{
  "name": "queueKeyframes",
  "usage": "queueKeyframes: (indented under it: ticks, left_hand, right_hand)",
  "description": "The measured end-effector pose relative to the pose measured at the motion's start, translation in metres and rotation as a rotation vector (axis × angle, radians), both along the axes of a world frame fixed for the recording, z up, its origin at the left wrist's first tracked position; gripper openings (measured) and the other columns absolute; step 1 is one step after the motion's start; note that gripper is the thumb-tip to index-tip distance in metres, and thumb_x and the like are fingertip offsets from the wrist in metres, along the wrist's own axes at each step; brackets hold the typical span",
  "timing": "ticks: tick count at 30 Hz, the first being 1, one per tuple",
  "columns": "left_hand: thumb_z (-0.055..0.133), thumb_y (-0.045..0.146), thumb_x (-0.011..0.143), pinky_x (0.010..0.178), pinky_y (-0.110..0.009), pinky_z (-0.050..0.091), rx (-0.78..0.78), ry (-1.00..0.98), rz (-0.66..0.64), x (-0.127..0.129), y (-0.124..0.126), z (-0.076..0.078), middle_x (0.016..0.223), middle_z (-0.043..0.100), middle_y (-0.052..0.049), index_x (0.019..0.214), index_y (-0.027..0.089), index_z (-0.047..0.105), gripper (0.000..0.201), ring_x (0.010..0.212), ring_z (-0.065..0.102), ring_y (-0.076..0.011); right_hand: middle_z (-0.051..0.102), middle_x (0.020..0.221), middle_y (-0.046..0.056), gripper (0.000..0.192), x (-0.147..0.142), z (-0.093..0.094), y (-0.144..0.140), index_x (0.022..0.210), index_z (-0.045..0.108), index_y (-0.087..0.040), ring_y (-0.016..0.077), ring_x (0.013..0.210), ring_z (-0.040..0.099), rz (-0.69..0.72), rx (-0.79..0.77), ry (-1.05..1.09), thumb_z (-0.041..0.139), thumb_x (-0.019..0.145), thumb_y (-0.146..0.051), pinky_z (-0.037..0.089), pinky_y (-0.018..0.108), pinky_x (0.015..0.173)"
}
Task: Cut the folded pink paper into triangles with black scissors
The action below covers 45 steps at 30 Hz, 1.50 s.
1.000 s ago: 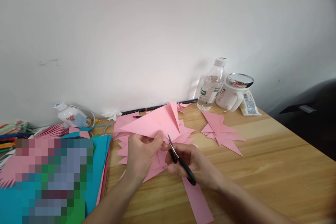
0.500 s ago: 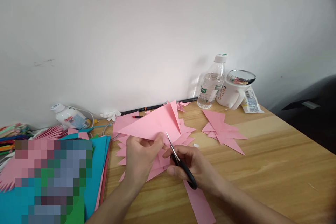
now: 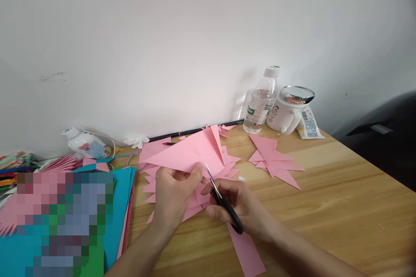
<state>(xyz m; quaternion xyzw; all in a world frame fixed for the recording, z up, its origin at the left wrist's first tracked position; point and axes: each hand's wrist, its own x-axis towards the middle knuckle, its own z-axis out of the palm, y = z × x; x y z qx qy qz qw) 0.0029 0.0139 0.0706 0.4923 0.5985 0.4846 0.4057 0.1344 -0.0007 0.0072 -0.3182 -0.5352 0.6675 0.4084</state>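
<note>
On the wooden table, the left hand pinches a folded pink sheet just above the pink pile; the right hand grips black scissors, blades barely into the edge. Cut triangles lie rightward, so the cutting looks partly done.

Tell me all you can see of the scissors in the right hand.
The scissors have black handles that look like plastic and slim silvery metal blades. The right hand holds them by the handles, fingers through the loops, above the wooden table. The blades point up and away, their tips at the lower edge of the folded pink paper that the left hand pinches. Whether the blades are parted is unclear.
</note>
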Motion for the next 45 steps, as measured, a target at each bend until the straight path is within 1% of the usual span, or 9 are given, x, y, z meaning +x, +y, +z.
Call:
queueKeyframes:
  ticks: [7,12,21,26,30,33,39,45]
  left_hand:
    - [0.061,0.017,0.064,0.052,-0.021,0.049,-0.003,0.005,0.024,0.0024,-0.0006,0.0035,0.047,0.065,-0.001,0.049,0.014,0.062,0.016,0.048,0.062,-0.0144]
    - [0.061,0.017,0.065,0.055,-0.022,0.049,0.014,-0.013,-0.019,-0.0006,0.0000,-0.0010,0.049,0.066,-0.002,0.050,0.014,0.062,0.015,0.051,0.063,-0.0153]
    - [0.060,0.015,0.067,0.055,-0.016,0.048,0.027,-0.073,-0.030,0.0002,-0.0004,-0.0021,0.048,0.063,0.001,0.052,0.014,0.060,0.015,0.050,0.060,-0.0107]
    - [0.061,0.015,0.067,0.056,-0.017,0.048,0.020,-0.093,-0.037,-0.0008,-0.0008,-0.0032,0.048,0.064,0.001,0.054,0.014,0.061,0.013,0.051,0.061,-0.0114]
    - [0.060,0.014,0.066,0.056,-0.019,0.048,0.014,-0.104,-0.022,0.0007,-0.0012,-0.0013,0.047,0.063,0.001,0.053,0.014,0.061,0.013,0.050,0.060,-0.0120]
    - [0.060,0.014,0.065,0.056,-0.020,0.049,0.013,-0.105,-0.004,0.0022,-0.0008,0.0007,0.046,0.062,0.001,0.052,0.014,0.061,0.013,0.050,0.060,-0.0126]
    - [0.061,0.014,0.064,0.054,-0.020,0.048,0.008,-0.103,-0.017,0.0019,0.0001,0.0009,0.046,0.063,0.001,0.052,0.014,0.060,0.012,0.049,0.060,-0.0127]
    - [0.060,0.013,0.063,0.055,-0.020,0.048,0.003,-0.110,0.002,0.0024,-0.0003,0.0022,0.045,0.062,0.001,0.053,0.014,0.060,0.010,0.049,0.060,-0.0126]
  right_hand:
    - [0.034,0.055,-0.007,0.029,-0.0009,0.0018,-0.0007,0.072,0.058,-0.014,0.0054,0.049,0.029,-0.047,0.020,-0.058,0.074,0.061,-0.036,0.028,0.018,0.045]
    - [0.034,0.052,-0.007,0.029,-0.0014,0.0031,-0.0011,0.074,0.062,-0.014,0.0056,0.048,0.029,-0.066,0.021,-0.086,0.073,0.062,-0.038,0.027,0.018,0.043]
    - [0.035,0.050,-0.007,0.027,-0.0013,0.0002,-0.0016,0.077,0.064,-0.013,0.0052,0.046,0.028,-0.071,0.024,-0.070,0.072,0.064,-0.036,0.026,0.018,0.043]
    - [0.033,0.050,-0.007,0.026,-0.0009,-0.0015,-0.0014,0.075,0.064,-0.013,0.0055,0.046,0.027,-0.077,0.041,-0.106,0.071,0.065,-0.036,0.025,0.018,0.042]
    - [0.033,0.049,-0.007,0.025,-0.0008,-0.0013,-0.0015,0.074,0.063,-0.014,0.0053,0.046,0.027,-0.079,0.045,-0.104,0.071,0.065,-0.036,0.025,0.018,0.042]
    - [0.033,0.048,-0.007,0.026,-0.0010,-0.0005,-0.0018,0.073,0.063,-0.014,0.0053,0.045,0.027,-0.081,0.043,-0.098,0.070,0.065,-0.038,0.025,0.019,0.042]
    - [0.034,0.049,-0.007,0.025,-0.0021,-0.0024,-0.0020,0.073,0.062,-0.014,0.0050,0.045,0.028,-0.083,0.030,-0.093,0.070,0.066,-0.036,0.025,0.018,0.042]
    - [0.038,0.048,-0.007,0.026,-0.0021,-0.0035,-0.0022,0.072,0.061,-0.014,0.0050,0.043,0.032,-0.074,0.017,-0.088,0.070,0.065,-0.037,0.027,0.019,0.042]
